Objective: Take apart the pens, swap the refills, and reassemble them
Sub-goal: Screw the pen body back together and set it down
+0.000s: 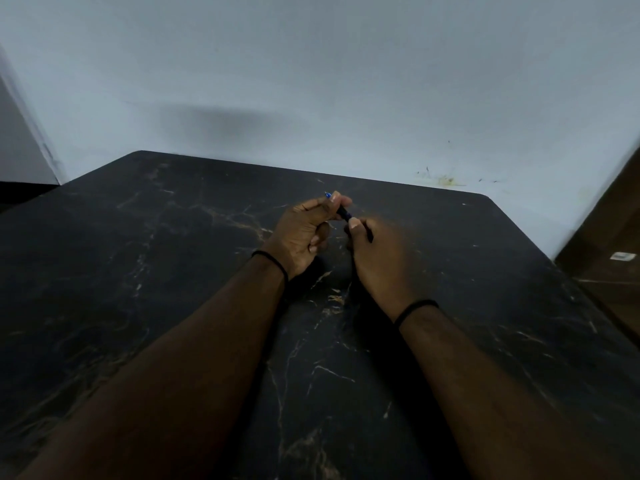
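Note:
Both hands hold one dark pen [343,213] above the middle of the black marble table [173,271]. My left hand [304,233] pinches the pen's far end between thumb and forefinger, and a small blue tip sticks out past the fingers. My right hand [377,258] grips the pen's near end, its fingers curled round the barrel. Only a short black and blue stretch of the pen shows between the two hands; the rest is hidden in my right hand. No other pen or refill is in sight.
The table runs up to a pale wall [311,81] at the back. A brown wooden surface [609,244] stands past the table's right edge. A black band sits on each wrist.

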`<control>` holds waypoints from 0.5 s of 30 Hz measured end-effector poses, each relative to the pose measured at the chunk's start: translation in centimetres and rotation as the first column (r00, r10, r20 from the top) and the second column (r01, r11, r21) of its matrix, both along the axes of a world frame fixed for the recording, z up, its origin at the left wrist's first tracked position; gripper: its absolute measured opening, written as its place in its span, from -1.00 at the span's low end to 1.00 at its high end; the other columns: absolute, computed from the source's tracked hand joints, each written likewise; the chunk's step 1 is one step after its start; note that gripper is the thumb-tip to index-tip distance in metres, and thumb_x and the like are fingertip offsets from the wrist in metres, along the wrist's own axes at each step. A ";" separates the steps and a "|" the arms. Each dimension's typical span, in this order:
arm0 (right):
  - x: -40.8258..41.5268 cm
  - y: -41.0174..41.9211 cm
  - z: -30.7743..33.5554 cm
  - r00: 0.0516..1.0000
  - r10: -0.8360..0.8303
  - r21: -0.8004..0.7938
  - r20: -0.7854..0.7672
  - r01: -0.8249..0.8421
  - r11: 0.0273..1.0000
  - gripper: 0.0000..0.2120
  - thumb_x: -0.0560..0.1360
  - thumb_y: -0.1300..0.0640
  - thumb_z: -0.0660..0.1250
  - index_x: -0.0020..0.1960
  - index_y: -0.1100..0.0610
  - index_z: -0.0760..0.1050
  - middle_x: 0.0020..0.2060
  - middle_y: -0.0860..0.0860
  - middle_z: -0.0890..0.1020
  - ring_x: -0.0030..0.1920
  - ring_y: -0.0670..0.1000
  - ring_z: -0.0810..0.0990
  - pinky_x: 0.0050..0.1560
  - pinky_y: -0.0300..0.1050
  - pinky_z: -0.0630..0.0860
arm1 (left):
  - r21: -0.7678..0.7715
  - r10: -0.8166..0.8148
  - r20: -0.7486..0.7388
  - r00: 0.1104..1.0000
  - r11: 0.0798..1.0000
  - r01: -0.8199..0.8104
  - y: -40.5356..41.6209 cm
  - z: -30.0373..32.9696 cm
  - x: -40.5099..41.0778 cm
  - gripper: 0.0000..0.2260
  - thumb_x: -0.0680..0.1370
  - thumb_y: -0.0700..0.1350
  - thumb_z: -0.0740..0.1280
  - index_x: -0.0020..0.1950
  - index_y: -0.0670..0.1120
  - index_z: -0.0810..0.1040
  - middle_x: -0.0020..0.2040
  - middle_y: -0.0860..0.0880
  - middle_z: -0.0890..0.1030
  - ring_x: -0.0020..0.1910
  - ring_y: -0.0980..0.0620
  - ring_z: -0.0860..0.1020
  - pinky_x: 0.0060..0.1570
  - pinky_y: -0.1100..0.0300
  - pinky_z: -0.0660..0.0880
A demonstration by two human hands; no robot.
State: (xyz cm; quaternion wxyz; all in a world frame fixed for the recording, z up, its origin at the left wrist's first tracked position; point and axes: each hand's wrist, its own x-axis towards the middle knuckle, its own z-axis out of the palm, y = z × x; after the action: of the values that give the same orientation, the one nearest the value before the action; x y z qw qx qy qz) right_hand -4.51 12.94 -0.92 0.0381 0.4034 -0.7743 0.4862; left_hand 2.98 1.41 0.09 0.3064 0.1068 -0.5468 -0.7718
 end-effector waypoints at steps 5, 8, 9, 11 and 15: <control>-0.1 0.6 0.0 0.999 -0.026 -0.121 0.019 0.028 0.992 -0.82 0.46 0.08 0.44 -0.11 -0.07 0.43 -0.24 -0.10 0.59 -0.21 -0.04 0.58 -0.18 -0.07 0.50 | -0.018 0.007 -0.003 1.000 1.000 -0.007 -0.1 -0.2 0.0 -0.79 0.61 -0.06 0.31 -0.07 -0.10 0.70 -0.32 0.02 0.50 -0.62 0.18 0.20 -0.66 0.33 0.14; 0.2 0.7 0.2 0.999 0.008 -0.083 0.039 -0.005 0.997 -0.78 0.48 -0.09 0.42 0.01 -0.14 0.40 -0.17 -0.08 0.61 -0.18 -0.04 0.60 -0.19 -0.08 0.53 | -0.020 -0.001 -0.004 1.000 1.000 0.001 -0.2 -0.3 -0.1 -0.78 0.61 -0.05 0.31 -0.10 -0.07 0.72 -0.35 0.03 0.50 -0.63 0.19 0.20 -0.66 0.33 0.15; 0.3 0.7 0.4 0.999 0.006 -0.063 0.037 -0.004 0.998 -0.82 0.51 -0.15 0.35 0.03 -0.12 0.44 -0.17 -0.08 0.62 -0.17 -0.04 0.61 -0.15 -0.06 0.55 | -0.019 -0.003 -0.006 1.000 1.000 0.002 -0.2 -0.3 -0.1 -0.78 0.61 -0.05 0.31 -0.09 -0.07 0.72 -0.35 0.03 0.50 -0.63 0.19 0.20 -0.66 0.33 0.15; 0.3 0.6 0.6 1.000 0.003 -0.031 0.015 -0.003 1.000 -0.72 0.60 -0.14 0.18 -0.06 0.03 0.52 -0.22 -0.02 0.62 -0.18 0.03 0.61 -0.05 0.08 0.57 | -0.016 0.001 -0.006 1.000 1.000 -0.001 -0.3 -0.3 -0.1 -0.80 0.61 -0.05 0.31 -0.05 -0.09 0.70 -0.33 0.03 0.49 -0.61 0.18 0.21 -0.66 0.32 0.14; 0.1 0.7 0.5 0.999 -0.017 -0.026 0.030 0.018 0.999 -0.79 0.60 -0.02 0.24 -0.08 0.07 0.54 -0.26 -0.02 0.61 -0.19 0.03 0.59 -0.05 0.11 0.55 | -0.019 0.007 0.003 1.000 1.000 -0.007 -0.2 -0.3 0.0 -0.80 0.61 -0.04 0.31 0.00 -0.13 0.67 -0.32 0.02 0.47 -0.60 0.18 0.21 -0.64 0.32 0.13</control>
State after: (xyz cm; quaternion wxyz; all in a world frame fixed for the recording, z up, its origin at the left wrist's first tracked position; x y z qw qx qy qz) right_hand -4.42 13.61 -0.39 0.0363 0.3889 -0.7717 0.5019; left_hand 2.97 1.19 -0.22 0.3094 0.1072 -0.5542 -0.7653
